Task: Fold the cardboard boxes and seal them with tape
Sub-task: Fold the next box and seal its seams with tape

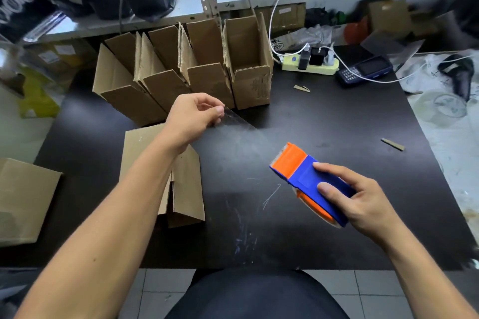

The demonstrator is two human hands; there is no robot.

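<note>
Left hand (193, 118) fingers pinch the tape (241, 132) end; right hand (363, 199) grips the dispenser (305, 176) — strip stretched between them, the flat box (160, 176) under the left forearm — nearer that hand

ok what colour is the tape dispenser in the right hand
Blue body with orange parts on the tape dispenser, seen in the head view.

flat box (145, 153) part hid by forearm | left box (23, 202) cut by edge | top-right blurred

No legible text (box (255, 88) print blurred)
</note>
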